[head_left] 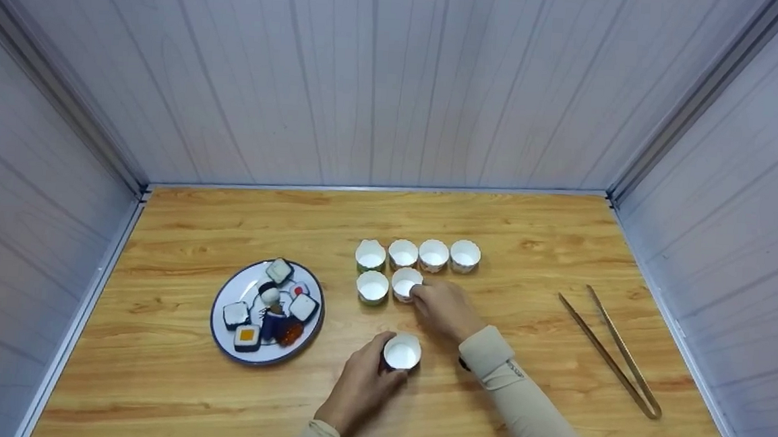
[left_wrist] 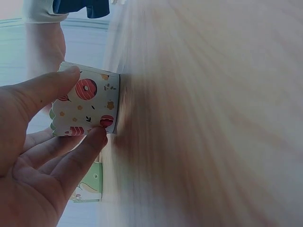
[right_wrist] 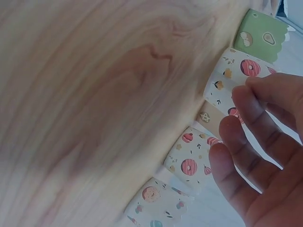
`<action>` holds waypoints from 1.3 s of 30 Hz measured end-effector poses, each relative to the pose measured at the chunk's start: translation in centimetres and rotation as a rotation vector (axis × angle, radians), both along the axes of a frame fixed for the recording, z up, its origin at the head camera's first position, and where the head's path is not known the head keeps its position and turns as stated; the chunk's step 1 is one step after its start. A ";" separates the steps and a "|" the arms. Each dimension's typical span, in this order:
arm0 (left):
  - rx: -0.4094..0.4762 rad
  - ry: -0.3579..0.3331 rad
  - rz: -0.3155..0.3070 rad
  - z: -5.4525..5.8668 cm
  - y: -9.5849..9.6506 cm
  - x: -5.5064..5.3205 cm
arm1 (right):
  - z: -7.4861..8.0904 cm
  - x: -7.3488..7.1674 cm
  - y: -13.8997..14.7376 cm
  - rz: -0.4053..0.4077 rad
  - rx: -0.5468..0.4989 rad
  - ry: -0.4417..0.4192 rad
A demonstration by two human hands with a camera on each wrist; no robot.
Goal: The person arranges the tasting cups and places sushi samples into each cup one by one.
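My left hand (head_left: 364, 381) grips a paper cup (head_left: 402, 352) near the table's front, its thumb and fingers round the cup's sides. In the left wrist view this cup (left_wrist: 90, 101) shows a doughnut print and stands upright. My right hand (head_left: 448, 308) is at another white-lined paper cup (head_left: 404, 281), the right one of the front row. Thumb and forefinger come together at this cup's near right rim; in the right wrist view they lie against the doughnut-print cup (right_wrist: 222, 78), other fingers loosely bent. Left of it stands a green paper cup (head_left: 372, 289).
A back row of several paper cups (head_left: 433, 256) stands behind. On the left, a blue-rimmed plate (head_left: 223, 333) bears several toy sushi pieces (head_left: 247, 336). Metal tongs (head_left: 623, 364) lie spread at the right. Pale panels (head_left: 397, 84) wall the wooden table (head_left: 170, 381) on three sides.
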State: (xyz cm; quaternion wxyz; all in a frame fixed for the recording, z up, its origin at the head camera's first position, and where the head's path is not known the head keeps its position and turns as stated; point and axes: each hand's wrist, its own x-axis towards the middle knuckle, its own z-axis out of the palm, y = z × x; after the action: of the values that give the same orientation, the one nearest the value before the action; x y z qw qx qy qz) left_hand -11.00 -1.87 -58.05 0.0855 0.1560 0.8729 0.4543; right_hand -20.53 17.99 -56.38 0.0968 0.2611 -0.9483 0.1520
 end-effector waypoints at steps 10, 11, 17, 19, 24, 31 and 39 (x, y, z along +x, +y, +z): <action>0.014 0.003 -0.009 0.0 0.1 0.0 | 0.1 0.1 0.2 0.013 0.008 0.066; 0.015 0.010 -0.012 0.0 0.1 0.0 | 0.1 0.2 0.2 0.015 0.009 0.089; 0.019 0.032 -0.018 -0.1 0.1 0.1 | 1.5 2.0 0.5 0.041 -0.030 0.233; 0.018 0.032 -0.018 -0.1 0.1 0.1 | 2.1 2.9 0.6 0.063 -0.049 0.258; 0.015 0.028 -0.020 -0.1 0.0 0.0 | 3.4 5.4 0.8 0.116 -0.073 0.233; 0.018 0.021 -0.025 -0.1 -0.1 -0.1 | 3.7 8.2 1.1 0.234 -0.091 0.066; 0.040 0.102 -0.025 -0.4 -0.2 0.2 | 1.8 10.0 -0.1 0.288 0.009 0.076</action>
State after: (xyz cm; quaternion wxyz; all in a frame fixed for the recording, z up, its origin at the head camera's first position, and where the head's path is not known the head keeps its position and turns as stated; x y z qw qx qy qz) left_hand -10.79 -2.03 -58.47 0.0434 0.1915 0.8649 0.4620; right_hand -10.54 17.92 -54.57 0.1085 0.4007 -0.8973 0.1503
